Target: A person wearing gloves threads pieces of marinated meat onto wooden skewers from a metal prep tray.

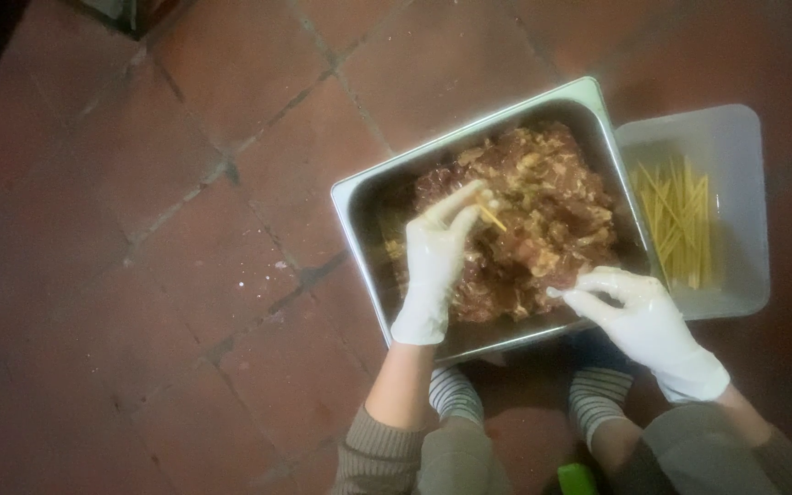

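A steel pan (359, 197) full of marinated meat pieces (543, 211) sits on the floor in front of me. My left hand (437, 261), in a white glove, reaches into the pan and pinches a thin wooden skewer (490, 217) between thumb and fingers. My right hand (643, 321), also gloved, rests at the pan's near right edge, its fingertips touching a piece of meat at the heap's edge. A translucent plastic tub (735, 147) to the right of the pan holds several loose bamboo skewers (680, 220).
The floor is red-brown tile (185, 229) with dark grout lines. My striped socks (456, 394) and knees show below the pan. A small green object (577, 478) lies at the bottom edge between my legs.
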